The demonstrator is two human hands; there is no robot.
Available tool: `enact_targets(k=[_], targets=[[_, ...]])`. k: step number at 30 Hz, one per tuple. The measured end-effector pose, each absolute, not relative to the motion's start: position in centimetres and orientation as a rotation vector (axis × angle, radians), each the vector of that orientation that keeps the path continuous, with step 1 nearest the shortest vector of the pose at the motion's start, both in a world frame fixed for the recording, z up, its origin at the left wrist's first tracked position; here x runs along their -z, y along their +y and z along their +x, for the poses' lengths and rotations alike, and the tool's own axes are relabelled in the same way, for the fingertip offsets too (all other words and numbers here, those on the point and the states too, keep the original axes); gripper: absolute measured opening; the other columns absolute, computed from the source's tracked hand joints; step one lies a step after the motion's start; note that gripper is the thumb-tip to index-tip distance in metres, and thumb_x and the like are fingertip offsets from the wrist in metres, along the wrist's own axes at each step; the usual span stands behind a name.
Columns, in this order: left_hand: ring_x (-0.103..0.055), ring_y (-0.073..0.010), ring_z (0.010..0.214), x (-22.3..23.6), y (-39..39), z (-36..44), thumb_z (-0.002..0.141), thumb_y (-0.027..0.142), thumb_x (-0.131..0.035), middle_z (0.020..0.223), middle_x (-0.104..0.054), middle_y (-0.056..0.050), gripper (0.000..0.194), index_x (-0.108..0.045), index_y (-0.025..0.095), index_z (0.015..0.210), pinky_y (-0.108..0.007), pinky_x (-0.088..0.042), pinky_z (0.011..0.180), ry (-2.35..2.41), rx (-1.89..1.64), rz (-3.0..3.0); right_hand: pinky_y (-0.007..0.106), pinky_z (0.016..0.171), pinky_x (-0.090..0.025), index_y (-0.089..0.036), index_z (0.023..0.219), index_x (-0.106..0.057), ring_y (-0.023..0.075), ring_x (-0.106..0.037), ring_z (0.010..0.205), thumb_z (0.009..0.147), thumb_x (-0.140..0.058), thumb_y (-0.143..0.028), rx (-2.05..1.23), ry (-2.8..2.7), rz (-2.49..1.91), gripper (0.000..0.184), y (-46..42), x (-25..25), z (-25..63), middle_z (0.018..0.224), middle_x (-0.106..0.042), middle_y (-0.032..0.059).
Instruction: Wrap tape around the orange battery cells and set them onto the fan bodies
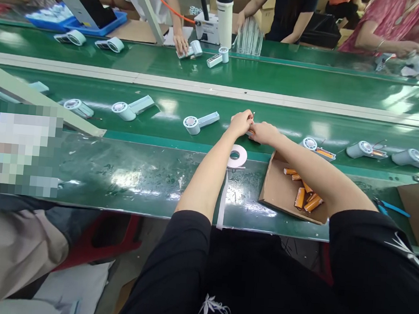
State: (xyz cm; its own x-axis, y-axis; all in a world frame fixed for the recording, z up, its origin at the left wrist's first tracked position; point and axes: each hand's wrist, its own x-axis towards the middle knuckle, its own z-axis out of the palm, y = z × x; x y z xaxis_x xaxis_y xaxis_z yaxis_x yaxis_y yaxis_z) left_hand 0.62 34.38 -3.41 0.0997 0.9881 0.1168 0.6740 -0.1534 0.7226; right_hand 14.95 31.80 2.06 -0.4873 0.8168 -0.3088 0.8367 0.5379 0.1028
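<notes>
one left hand [240,124], one right hand [265,133], one half-hidden part [250,132]
both hands curl nearly closed, fingers gripping it; tape roll [242,157] lies nearby.

Near belt: at least four fans [191,122] left, three right. Far belt: four fans. Near table: one tape roll [242,161], two cardboard boxes [277,182].
</notes>
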Motion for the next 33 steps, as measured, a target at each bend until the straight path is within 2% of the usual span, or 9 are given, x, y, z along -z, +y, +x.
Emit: enact_targets(k=[4,10,12,16,21,25,28,31,33], targets=[[-0.069,-0.0268,0.123,2.7,34.1,1.5,0.100,0.014,-0.056,0.123,-0.080,-0.008,0.024,-0.071,0.024,0.115,-0.042,-0.048,0.113,1.616,-0.855,1.875,0.045,0.104,-0.059,-0.022,0.151,-0.072,0.0388,-0.075,0.131,0.108,-0.060,-0.042,0.069,2.410,1.362,0.048,31.9,-3.0,15.1,0.144,-0.078,0.0203],[-0.054,-0.0321,0.153,5.5,26.4,-3.7,0.098,0.031,-0.066,0.158,-0.067,-0.015,0.049,-0.066,0.019,0.145,-0.051,-0.040,0.133,1.391,-0.901,2.088,0.047,0.107,-0.060,-0.026,0.152,-0.074,0.0372,-0.074,0.133,0.108,-0.059,-0.041,0.085,2.515,1.463,0.049,31.5,-5.6,19.9,0.148,-0.077,0.0133],[-0.055,-0.0330,0.153,7.2,22.7,-6.9,0.100,0.034,-0.063,0.162,-0.065,-0.014,0.048,-0.069,0.020,0.145,-0.055,-0.038,0.135,1.205,-0.749,2.225,0.046,0.110,-0.059,-0.024,0.147,-0.079,0.0346,-0.075,0.131,0.108,-0.059,-0.041,0.203,2.669,1.486,0.047,30.4,-5.9,22.0,0.146,-0.079,0.0111],[-0.045,-0.0338,0.162,8.7,18.5,-11.0,0.097,0.022,-0.059,0.177,-0.050,-0.011,0.056,-0.066,0.025,0.153,-0.061,-0.036,0.138,1.119,-0.483,2.416,0.046,0.109,-0.060,-0.026,0.130,-0.086,0.0298,-0.079,0.117,0.104,-0.063,-0.045,0.557,2.894,1.451,0.039,26.1,-6.1,24.7,0.132,-0.085,0.0072],[-0.050,-0.0383,0.153,7.4,15.8,-10.8,0.100,0.029,-0.068,0.158,-0.063,-0.018,0.028,-0.073,0.021,0.127,-0.066,-0.043,0.132,1.387,-0.704,2.477,0.043,0.095,-0.064,-0.024,0.121,-0.088,0.0267,-0.080,0.106,0.101,-0.067,-0.050,0.859,3.011,1.494,0.038,18.0,-6.5,26.3,0.127,-0.085,0.0093],[-0.046,-0.0393,0.156,6.3,10.3,-7.4,0.105,0.044,-0.067,0.144,-0.068,-0.018,0.035,-0.064,0.021,0.131,-0.069,-0.039,0.134,1.441,-1.201,2.404,0.033,0.074,-0.059,-0.020,0.122,-0.087,0.0219,-0.077,0.085,0.102,-0.068,-0.059,1.176,2.904,1.595,0.047,10.8,-5.9,25.8,0.104,-0.087,0.0100],[-0.037,-0.0391,0.167,5.8,6.1,-4.5,0.103,0.044,-0.068,0.144,-0.070,-0.015,0.036,-0.063,0.023,0.132,-0.070,-0.034,0.136,1.264,-1.317,2.378,0.027,0.063,-0.051,-0.017,0.125,-0.085,0.0157,-0.068,0.064,0.097,-0.075,-0.065,1.614,2.702,1.397,0.056,6.5,-4.2,23.7,0.082,-0.082,0.0046],[-0.033,-0.0395,0.170,6.3,3.9,-3.5,0.100,0.038,-0.071,0.145,-0.072,-0.014,0.035,-0.066,0.025,0.132,-0.072,-0.032,0.138,1.184,-1.335,2.351,0.025,0.058,-0.043,-0.016,0.094,-0.084,0.0123,-0.060,0.054,0.099,-0.073,-0.068,1.935,2.554,1.138,0.053,3.5,-1.5,21.7,0.066,-0.075,0.0015],[-0.038,-0.0398,0.169,7.2,3.4,-3.7,0.100,0.035,-0.072,0.144,-0.073,-0.014,0.036,-0.068,0.026,0.134,-0.070,-0.038,0.136,1.286,-1.325,2.254,0.025,0.056,-0.042,-0.017,0.073,-0.076,0.0119,-0.059,0.052,0.104,-0.067,-0.066,2.015,2.511,1.015,0.058,2.2,0.2,21.2,0.060,-0.071,0.0017]])
